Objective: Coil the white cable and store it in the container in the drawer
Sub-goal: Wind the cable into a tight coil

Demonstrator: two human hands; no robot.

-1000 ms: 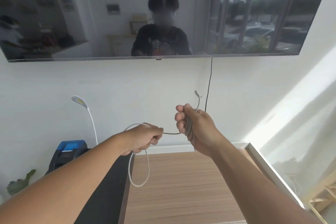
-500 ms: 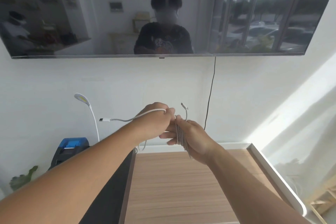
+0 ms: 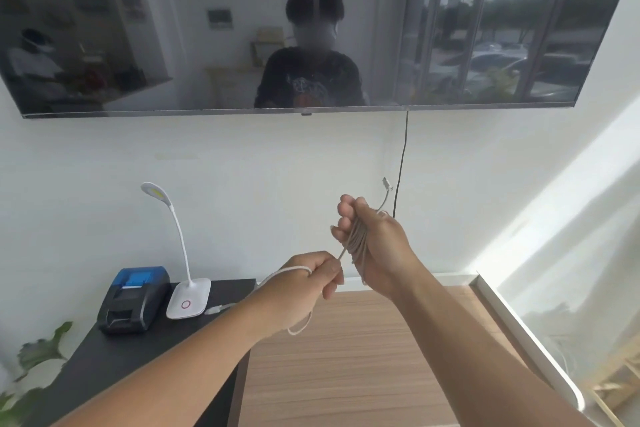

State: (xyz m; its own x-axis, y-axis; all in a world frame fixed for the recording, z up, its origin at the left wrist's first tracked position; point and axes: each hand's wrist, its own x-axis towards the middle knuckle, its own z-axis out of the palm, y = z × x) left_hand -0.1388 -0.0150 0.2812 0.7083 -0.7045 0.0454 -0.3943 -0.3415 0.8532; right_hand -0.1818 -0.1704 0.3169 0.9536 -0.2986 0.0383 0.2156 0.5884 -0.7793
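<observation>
Since half a second earlier the left hand (image 3: 313, 276) has dropped away from the right hand (image 3: 372, 243), drawing a short taut run of white cable (image 3: 356, 236) between them; the view has also tipped down, bringing more of the side cabinet into sight.

Left: a black printer (image 3: 133, 298) with a blue lid and a white desk lamp (image 3: 187, 295) stand side by side on the black cabinet (image 3: 104, 350). The cable's free plug (image 3: 214, 309) hangs just beside the lamp base; whether it touches the cabinet top cannot be told.

Centre: the left hand is closed, thumb and fingers pinching the cable, with a slack loop falling below the wrist.

Right: the right hand is raised and curled round a bundle of turns, the other plug (image 3: 387, 183) sticking up above it near the black cord (image 3: 401, 163) that drops from the wall screen (image 3: 311, 28). Below lies a wooden top (image 3: 346, 374). Neither drawer nor container is in view.

Judged risks: the trailing plug may snag on the lamp base or tip the lamp as the tail is drawn in; a loosened right-hand grip would let the turns spring apart; the slack loop may twist or knot if wound without straightening; the raised plug could catch the black cord.
</observation>
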